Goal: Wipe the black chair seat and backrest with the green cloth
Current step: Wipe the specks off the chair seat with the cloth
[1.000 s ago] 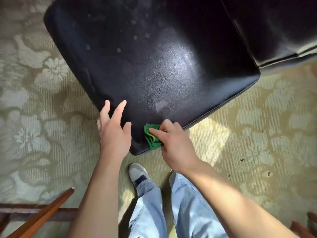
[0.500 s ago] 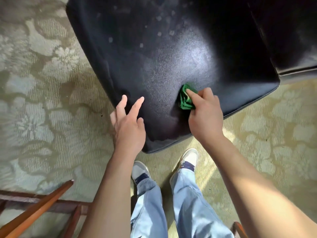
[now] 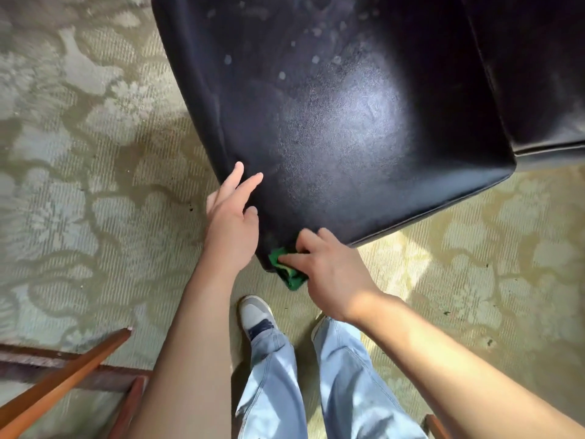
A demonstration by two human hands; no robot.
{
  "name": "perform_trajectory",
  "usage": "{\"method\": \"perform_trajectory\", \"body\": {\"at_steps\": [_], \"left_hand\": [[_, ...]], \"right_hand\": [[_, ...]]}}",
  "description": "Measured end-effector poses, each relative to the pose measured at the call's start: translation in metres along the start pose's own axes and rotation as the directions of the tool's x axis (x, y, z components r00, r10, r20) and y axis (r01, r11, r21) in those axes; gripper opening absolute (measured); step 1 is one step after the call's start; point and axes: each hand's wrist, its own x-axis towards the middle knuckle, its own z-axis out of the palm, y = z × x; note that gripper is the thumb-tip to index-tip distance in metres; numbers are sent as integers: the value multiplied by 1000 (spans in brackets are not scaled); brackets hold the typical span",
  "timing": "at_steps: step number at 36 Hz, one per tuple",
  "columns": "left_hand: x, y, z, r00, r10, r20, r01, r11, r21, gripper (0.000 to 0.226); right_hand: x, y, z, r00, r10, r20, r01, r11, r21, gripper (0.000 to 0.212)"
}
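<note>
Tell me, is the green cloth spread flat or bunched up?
Bunched up: the green cloth shows layered folds, gripped by the right hand.

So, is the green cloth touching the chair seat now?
Touching. The head view shows the cloth pressed by the right hand against the seat corner.

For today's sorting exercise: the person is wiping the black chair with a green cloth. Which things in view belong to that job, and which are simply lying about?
Part of the job:
green cloth
black chair seat
right hand holding the cloth
left hand at the seat edge

Just there:
patterned carpet
wooden furniture pieces
</note>
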Motion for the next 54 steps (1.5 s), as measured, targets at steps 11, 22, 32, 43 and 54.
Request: {"method": "perform_trajectory", "body": {"at_steps": [11,22,32,43,54], "left_hand": [[-28,-39,-1,999,7,54,4,978,-209,62],[-23,-46,2,987,5,160,34,971,-235,69],[-33,-25,6,981,-94,172,127,972,-195,63],[-26,9,24,995,-63,-73,61,998,-27,55],[-22,10,23,997,-32,-73,38,996,81,57]], "right_hand": [[32,-22,-10,954,118,-277,-145,986,-78,44],[18,-34,34,997,-61,-54,42,953,-299,34],[-50,4,47,988,90,124,-83,995,-62,36],[-31,44,-15,796,387,-466,-204,896,394,65],[-35,11,48,959,207,-194,-137,937,320,63]]}}
